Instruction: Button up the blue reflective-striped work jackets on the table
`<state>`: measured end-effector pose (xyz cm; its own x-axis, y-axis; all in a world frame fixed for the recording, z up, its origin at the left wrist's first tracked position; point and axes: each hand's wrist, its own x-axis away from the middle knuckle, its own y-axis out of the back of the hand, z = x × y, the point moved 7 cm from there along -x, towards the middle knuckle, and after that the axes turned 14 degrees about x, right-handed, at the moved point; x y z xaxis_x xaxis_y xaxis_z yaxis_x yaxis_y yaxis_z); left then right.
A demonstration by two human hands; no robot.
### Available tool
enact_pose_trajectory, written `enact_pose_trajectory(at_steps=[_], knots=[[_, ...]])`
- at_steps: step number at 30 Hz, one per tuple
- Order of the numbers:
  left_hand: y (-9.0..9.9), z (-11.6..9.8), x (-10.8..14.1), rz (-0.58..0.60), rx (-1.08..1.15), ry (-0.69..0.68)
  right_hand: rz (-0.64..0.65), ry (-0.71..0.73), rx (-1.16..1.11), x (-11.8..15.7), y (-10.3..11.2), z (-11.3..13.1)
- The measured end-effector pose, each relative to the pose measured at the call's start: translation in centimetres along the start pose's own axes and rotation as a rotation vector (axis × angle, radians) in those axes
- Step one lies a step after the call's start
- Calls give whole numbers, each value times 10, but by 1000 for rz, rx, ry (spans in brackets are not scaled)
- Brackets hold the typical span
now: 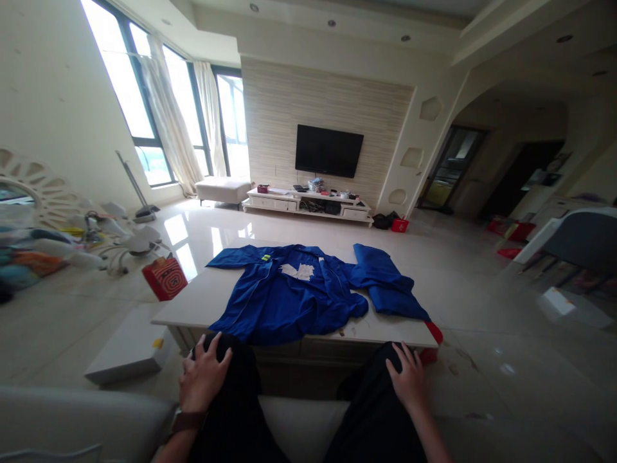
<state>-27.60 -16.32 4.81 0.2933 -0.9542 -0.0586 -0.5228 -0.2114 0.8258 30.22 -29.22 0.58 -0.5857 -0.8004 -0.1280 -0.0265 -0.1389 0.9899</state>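
Observation:
My left hand point(205, 373) rests on my left knee with its fingers spread, and a dark band circles that wrist. On the right knee lies my right hand point(407, 376), fingers apart, holding nothing. Just beyond my knees a blue jacket point(294, 302) is laid out on a low white table point(186, 302), its front open and a pale torn-looking patch point(299, 271) showing inside. A folded blue garment point(393, 286) lies at the table's right end, touching the jacket's sleeve. Both hands are apart from the cloth.
A white box point(128, 347) stands on the floor left of the table, near a red bag point(164, 278). Piled clutter point(43, 257) fills the far left. A TV cabinet point(308, 209) stands against the far wall; another white box point(573, 305) is at right.

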Motion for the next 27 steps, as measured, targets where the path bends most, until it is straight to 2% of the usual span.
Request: enact_pose_trajectory(at_steps=[15, 27], knots=[[0, 4, -1, -6, 36, 2, -7, 13, -35, 0, 0, -1], [4, -1, 2, 0, 14, 11, -16, 12, -32, 0, -2, -2]])
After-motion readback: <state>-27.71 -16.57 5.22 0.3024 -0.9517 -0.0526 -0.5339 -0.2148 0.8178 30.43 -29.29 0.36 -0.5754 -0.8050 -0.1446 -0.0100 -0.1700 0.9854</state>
